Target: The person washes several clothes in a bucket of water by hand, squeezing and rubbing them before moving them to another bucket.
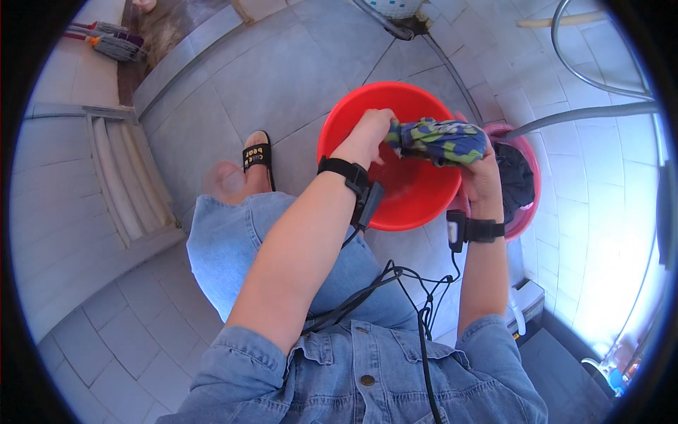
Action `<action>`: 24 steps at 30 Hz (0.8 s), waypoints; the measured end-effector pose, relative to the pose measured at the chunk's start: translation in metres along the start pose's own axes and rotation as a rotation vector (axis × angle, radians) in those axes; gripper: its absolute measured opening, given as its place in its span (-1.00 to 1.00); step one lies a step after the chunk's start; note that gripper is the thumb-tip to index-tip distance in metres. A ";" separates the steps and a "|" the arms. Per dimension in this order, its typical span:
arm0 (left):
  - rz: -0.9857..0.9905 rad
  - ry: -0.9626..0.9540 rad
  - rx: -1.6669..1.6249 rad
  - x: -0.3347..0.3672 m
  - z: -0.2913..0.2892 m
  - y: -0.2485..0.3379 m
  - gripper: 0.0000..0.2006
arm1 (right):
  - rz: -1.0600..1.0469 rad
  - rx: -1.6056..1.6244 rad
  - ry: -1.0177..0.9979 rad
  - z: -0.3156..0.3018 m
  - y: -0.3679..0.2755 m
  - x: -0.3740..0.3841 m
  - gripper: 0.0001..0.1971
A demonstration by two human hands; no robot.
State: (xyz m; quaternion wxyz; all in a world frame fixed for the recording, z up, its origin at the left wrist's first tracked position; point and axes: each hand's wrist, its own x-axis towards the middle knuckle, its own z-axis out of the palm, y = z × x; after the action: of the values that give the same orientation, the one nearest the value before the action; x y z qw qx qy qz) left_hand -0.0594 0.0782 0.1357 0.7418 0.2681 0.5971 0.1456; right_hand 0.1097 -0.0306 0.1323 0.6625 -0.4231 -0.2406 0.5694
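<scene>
A twisted cloth [441,140] patterned in blue, green and yellow hangs over a red basin [367,113] on the tiled floor. My left hand [369,134] grips its left end. My right hand [482,177] is closed around its right end. Both wrists wear black straps with cables. Behind my right hand stands a pink basin [524,215] holding dark laundry [514,177].
My left foot in a black sandal [257,157] rests on the grey tiles left of the red basin. Grey hoses [586,109] run along the white tiled wall at right. Brooms [106,42] lie at top left. A white ribbed panel [127,184] leans at left.
</scene>
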 end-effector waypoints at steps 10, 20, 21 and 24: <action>-0.101 -0.388 -0.690 0.010 0.016 -0.020 -0.62 | -0.013 0.331 -0.134 0.030 0.013 -0.006 -0.71; 0.033 -0.391 -0.569 0.006 0.016 -0.013 -0.76 | 0.261 0.306 0.017 0.006 0.045 0.032 -0.52; 0.061 -0.401 -0.506 0.004 0.014 -0.011 -0.74 | 0.262 0.307 0.012 0.008 0.041 0.031 -0.52; 0.131 -0.416 -0.447 0.000 0.011 -0.007 -0.70 | 0.168 0.315 -0.051 0.011 0.029 0.029 -0.63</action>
State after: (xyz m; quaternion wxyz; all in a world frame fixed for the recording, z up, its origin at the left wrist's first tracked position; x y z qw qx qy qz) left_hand -0.0498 0.0705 0.1332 0.8778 0.1605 0.3670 0.2627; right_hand 0.0918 -0.0002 0.1086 0.6643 -0.3181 -0.1290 0.6640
